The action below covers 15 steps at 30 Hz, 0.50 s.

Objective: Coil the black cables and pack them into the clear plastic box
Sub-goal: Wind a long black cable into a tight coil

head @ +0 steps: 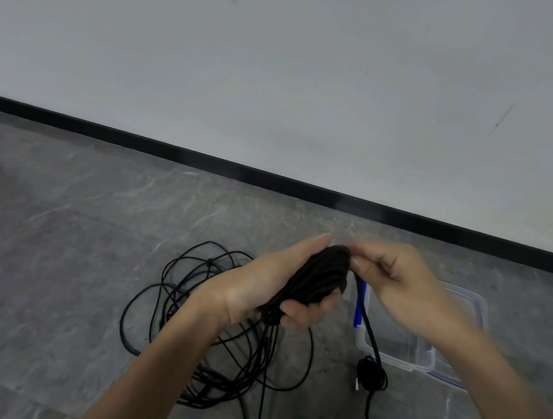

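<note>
Over the grey floor [58, 236] near its skirting edge, the left grip [269, 287] curls round a thick coil of black cable [318, 279], while the right grip [394, 278] pinches its free strand [366, 319] above the clear plastic box [399, 361], beside a loose cable tangle [232, 376].

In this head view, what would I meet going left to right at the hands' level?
Loose cable tangle → left hand → coiled bundle it grips → right hand pinching a cable strand → clear plastic box.
</note>
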### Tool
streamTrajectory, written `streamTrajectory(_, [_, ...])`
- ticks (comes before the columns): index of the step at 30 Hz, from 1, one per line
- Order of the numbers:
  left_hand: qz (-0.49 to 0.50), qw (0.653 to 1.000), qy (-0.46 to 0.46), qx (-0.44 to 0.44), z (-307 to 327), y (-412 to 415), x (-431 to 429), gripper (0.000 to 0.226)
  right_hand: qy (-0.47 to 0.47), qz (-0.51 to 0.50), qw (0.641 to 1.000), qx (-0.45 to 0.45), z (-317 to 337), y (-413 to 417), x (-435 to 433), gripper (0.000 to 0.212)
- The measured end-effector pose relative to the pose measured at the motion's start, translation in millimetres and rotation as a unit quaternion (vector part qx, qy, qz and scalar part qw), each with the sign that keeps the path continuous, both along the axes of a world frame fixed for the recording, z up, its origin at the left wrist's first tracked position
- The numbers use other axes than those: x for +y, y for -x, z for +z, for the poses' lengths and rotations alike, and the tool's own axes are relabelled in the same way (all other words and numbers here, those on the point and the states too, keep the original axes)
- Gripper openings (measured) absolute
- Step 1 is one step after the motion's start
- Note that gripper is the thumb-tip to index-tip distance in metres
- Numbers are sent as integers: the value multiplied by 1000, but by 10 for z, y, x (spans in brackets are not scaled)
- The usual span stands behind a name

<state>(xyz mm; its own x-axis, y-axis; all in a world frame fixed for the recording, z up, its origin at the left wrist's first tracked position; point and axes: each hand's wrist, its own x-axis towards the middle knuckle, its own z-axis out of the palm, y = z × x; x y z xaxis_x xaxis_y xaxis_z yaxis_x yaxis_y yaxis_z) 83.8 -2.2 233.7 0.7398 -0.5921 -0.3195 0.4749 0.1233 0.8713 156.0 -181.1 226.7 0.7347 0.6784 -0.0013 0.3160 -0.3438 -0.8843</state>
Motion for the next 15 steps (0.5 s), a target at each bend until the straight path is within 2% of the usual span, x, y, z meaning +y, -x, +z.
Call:
streamTrajectory(4, [26,996,84,1,-9,-22,28,64,-4,5,999,50,-20,61,58,43])
streamTrajectory(8, [50,984,168,-21,-4,-39,39,68,-30,27,994,99,-74,141,139,58])
streamTrajectory(15, [116,971,203,-50,6,-8,63,32,-14,-24,991,132,-43,148,180,29])
